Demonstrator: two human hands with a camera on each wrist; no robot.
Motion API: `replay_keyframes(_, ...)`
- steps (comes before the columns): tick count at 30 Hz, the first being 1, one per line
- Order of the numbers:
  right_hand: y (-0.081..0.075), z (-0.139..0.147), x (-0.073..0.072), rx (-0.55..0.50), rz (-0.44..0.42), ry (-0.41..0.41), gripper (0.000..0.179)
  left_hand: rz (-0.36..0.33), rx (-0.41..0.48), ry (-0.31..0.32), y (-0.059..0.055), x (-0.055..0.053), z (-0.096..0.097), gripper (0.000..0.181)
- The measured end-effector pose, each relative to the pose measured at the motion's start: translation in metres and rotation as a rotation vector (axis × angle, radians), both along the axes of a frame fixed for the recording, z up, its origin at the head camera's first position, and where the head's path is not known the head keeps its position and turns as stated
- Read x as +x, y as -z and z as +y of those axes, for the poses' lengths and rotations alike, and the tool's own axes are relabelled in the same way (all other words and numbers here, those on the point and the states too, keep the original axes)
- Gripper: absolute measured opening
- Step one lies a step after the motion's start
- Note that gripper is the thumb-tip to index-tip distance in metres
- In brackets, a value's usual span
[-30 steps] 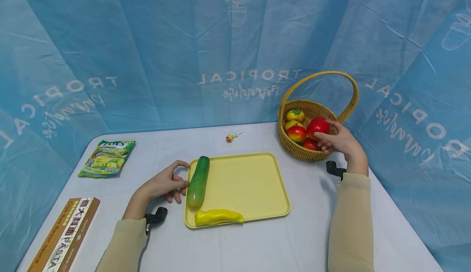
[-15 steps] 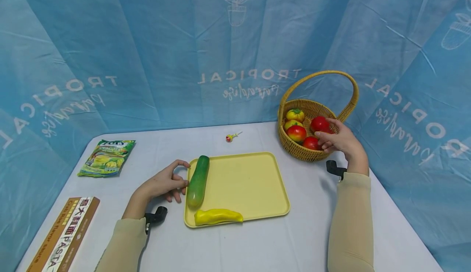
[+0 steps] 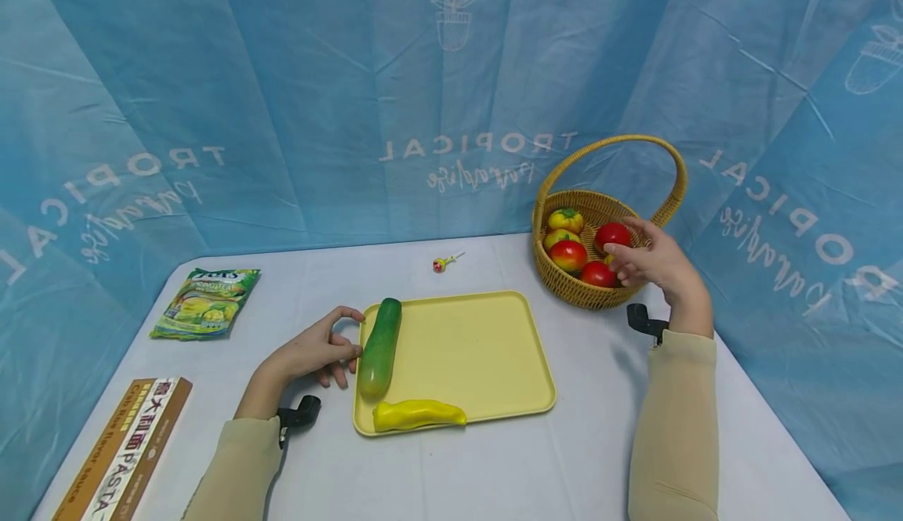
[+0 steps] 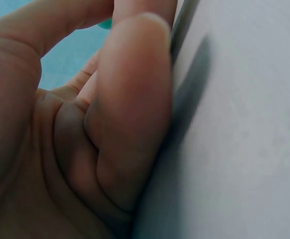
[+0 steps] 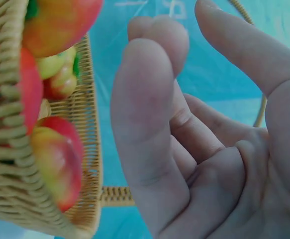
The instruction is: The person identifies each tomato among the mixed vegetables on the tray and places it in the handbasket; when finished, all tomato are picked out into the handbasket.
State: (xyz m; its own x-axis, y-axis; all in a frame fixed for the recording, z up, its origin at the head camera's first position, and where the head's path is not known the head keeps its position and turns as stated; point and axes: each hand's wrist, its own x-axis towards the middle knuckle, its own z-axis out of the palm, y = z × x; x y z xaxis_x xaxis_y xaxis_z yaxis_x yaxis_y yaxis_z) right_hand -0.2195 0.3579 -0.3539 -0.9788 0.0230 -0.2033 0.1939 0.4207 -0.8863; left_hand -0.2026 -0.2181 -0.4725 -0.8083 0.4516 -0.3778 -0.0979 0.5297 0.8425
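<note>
My right hand hovers at the right rim of a wicker basket, holding nothing. Thumb and fingers stand apart beside a round red fruit inside it. Red and red-yellow fruits also fill the basket's left and front in the right wrist view. At the left edge of a yellow tray, my left hand has relaxed fingers, with thumb and index fingertips at the rim. A green cucumber-like vegetable lies along that side of the tray, and a long yellow pepper along the front.
A lollipop lies behind the tray. On the left are a green snack bag and a long pasta box. The basket's tall handle arches above it. A blue curtain hangs behind the white table.
My right hand has let go of the round red fruit, which now rests lower in the basket. The fingers have spread and drawn slightly right. My left hand has stayed still.
</note>
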Motion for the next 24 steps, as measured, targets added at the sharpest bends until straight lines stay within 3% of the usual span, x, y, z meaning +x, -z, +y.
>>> replay_keyframes(7,-0.007,-0.005,0.002,0.01,0.076,-0.017,0.088,-0.003,0.004,-0.008,-0.003,-0.003,-0.007,0.06)
replay_keyframes(12,-0.011,-0.015,0.003,0.029,0.225,-0.009,0.076,0.058,-0.086,-0.064,-0.023,0.0,-0.01,0.052)
replay_keyframes(15,-0.016,-0.028,0.008,0.014,0.319,-0.002,0.066,0.216,-0.195,-0.082,-0.046,0.004,-0.011,0.046)
replay_keyframes(19,-0.021,-0.046,0.016,0.058,0.447,-0.034,0.055,0.507,-0.333,-0.092,-0.082,0.013,-0.006,0.042)
replay_keyframes(24,-0.025,-0.073,0.025,0.191,0.605,-0.093,0.048,0.768,-0.383,-0.131,-0.118,0.024,0.016,0.049)
